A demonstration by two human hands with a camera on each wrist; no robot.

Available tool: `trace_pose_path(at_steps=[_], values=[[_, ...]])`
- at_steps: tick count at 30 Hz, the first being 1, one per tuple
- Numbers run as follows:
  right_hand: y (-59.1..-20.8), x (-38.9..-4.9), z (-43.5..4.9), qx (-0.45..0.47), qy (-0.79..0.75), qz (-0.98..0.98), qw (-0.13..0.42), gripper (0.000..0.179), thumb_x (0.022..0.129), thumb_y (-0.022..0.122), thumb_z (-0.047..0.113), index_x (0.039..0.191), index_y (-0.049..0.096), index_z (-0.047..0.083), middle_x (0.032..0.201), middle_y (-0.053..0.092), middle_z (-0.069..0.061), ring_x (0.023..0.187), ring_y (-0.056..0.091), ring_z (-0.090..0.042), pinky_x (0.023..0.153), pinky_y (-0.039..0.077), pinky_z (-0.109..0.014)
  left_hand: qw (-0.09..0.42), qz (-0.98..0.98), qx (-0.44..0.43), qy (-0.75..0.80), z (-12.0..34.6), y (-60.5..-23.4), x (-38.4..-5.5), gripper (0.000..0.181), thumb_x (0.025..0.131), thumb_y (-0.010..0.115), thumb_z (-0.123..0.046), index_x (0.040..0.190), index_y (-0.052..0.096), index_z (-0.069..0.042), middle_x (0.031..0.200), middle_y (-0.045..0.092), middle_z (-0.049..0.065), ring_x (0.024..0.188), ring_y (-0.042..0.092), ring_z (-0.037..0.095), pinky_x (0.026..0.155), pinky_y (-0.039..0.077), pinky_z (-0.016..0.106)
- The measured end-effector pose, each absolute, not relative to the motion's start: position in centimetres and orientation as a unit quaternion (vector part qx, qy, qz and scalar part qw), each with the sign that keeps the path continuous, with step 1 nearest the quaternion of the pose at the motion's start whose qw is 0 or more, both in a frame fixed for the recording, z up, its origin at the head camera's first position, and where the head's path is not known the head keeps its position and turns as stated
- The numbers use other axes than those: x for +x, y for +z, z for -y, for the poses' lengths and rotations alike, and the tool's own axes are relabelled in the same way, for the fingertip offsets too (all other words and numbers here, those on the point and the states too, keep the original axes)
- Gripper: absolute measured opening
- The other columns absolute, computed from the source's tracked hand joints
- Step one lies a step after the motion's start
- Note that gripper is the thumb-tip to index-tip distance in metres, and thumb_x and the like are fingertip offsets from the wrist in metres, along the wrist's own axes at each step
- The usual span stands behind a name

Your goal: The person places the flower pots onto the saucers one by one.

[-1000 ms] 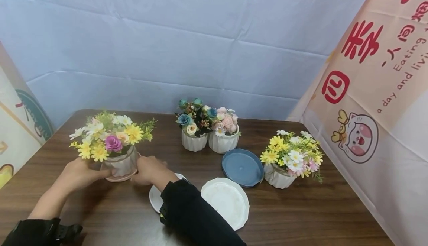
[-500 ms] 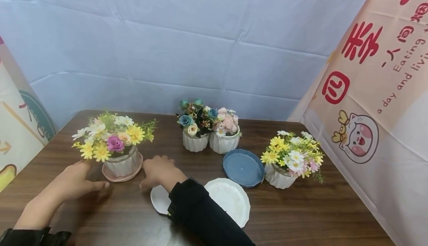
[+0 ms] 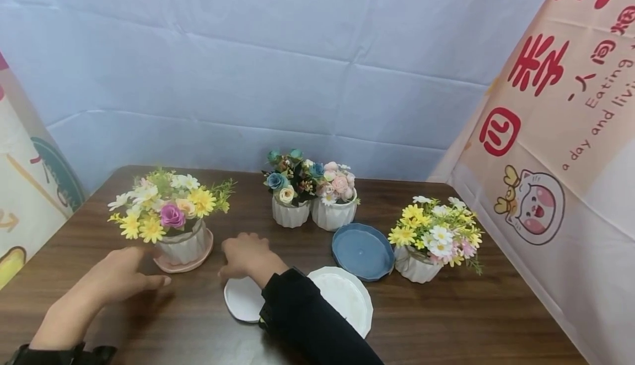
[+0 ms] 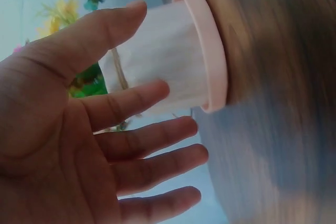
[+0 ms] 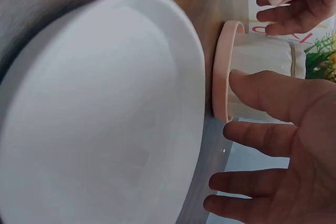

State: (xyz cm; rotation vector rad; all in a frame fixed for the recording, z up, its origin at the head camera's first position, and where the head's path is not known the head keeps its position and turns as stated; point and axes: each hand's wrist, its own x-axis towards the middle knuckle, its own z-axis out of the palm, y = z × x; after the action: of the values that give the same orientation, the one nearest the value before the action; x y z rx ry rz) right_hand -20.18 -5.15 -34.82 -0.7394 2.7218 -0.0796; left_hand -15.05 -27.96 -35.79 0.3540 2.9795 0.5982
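Observation:
A white ribbed pot (image 3: pixel 184 248) of yellow, white and purple flowers (image 3: pixel 166 205) stands upright on a pink saucer (image 3: pixel 209 249) at the table's left. My left hand (image 3: pixel 115 277) is spread just left of the saucer, fingers apart and holding nothing; the left wrist view shows the pot (image 4: pixel 163 51) beyond the thumb. On the other side, my right hand (image 3: pixel 248 257) hovers with relaxed fingers over the back of a small white plate (image 3: pixel 243 301). In the right wrist view this plate (image 5: pixel 105 108) looms large, and the pink saucer (image 5: pixel 223 72) lies past the fingers.
A larger white plate (image 3: pixel 349 299), partly behind the right sleeve, lies near a blue plate (image 3: pixel 364 252). At the back stand two white pots, one with blue flowers (image 3: pixel 290 213), one with pink (image 3: pixel 333 214). A yellow-and-white flower pot (image 3: pixel 416 266) stands at the right.
Both hands have let go of the pot and saucer. The right hand has moved away to the right, over the small white plate; the left hand has drawn back slightly with fingers spread.

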Motion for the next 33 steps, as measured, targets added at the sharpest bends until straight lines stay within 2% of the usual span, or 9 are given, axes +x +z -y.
trace_pose_path(at_steps=[4,9,13,17,25,33], values=[[-34.7,-20.2,4.3,-0.251,-0.033,-0.954,0.16,0.046,0.081,0.069,0.044,0.121,0.059,0.023,0.119,0.055,0.002,0.113,0.047,-0.023,0.089,0.04,-0.045,0.052,-0.972,0.122,0.196,26.9,-35.7,-15.0,0.062,0.071,0.077,-0.042,0.108,0.06,0.004,0.102,0.063,0.019,0.096,0.057,0.043,0.078,0.045,0.056],[-34.7,-20.4,3.4,-0.245,-0.042,-0.956,0.157,0.043,0.082,0.067,0.043,0.119,0.061,0.021,0.117,0.055,0.0,0.111,0.048,-0.025,0.089,0.04,-0.046,0.055,-0.966,0.133,0.214,25.4,-35.4,-15.0,0.063,0.07,0.077,-0.04,0.11,0.058,0.005,0.096,0.064,0.015,0.091,0.06,0.037,0.075,0.047,0.053],[-34.9,-20.6,2.7,-0.237,-0.046,-0.958,0.154,0.043,0.082,0.068,0.042,0.119,0.06,0.021,0.117,0.055,0.0,0.111,0.047,-0.025,0.089,0.04,-0.046,0.05,-0.961,0.148,0.226,24.4,-35.2,-15.1,0.067,0.07,0.077,-0.04,0.114,0.056,0.007,0.099,0.064,0.019,0.094,0.059,0.041,0.078,0.046,0.055],[-35.1,-20.8,2.0,-0.232,-0.049,-0.96,0.151,0.048,0.082,0.069,0.039,0.124,0.058,0.02,0.119,0.055,-0.002,0.113,0.047,-0.026,0.089,0.04,-0.046,0.048,-0.958,0.159,0.233,23.5,-35.1,-15.2,0.068,0.069,0.078,-0.04,0.113,0.056,0.007,0.096,0.064,0.018,0.093,0.059,0.04,0.078,0.046,0.054],[-35.0,-21.4,0.6,-0.222,-0.081,-0.959,0.157,0.046,0.082,0.068,0.039,0.121,0.06,0.015,0.112,0.057,-0.005,0.108,0.05,-0.028,0.086,0.042,-0.046,0.043,-0.948,0.175,0.263,22.3,-35.2,-15.3,0.066,0.068,0.079,-0.039,0.113,0.057,0.004,0.099,0.064,0.016,0.094,0.059,0.037,0.079,0.046,0.054],[-35.2,-22.1,-0.7,-0.227,-0.104,-0.955,0.161,0.052,0.082,0.07,0.035,0.125,0.057,0.01,0.109,0.06,-0.005,0.103,0.054,-0.025,0.08,0.047,-0.037,0.02,-0.948,0.194,0.251,21.5,-35.7,-15.6,0.067,0.068,0.079,-0.039,0.114,0.058,0.004,0.101,0.064,0.015,0.096,0.058,0.037,0.082,0.04,0.059]])
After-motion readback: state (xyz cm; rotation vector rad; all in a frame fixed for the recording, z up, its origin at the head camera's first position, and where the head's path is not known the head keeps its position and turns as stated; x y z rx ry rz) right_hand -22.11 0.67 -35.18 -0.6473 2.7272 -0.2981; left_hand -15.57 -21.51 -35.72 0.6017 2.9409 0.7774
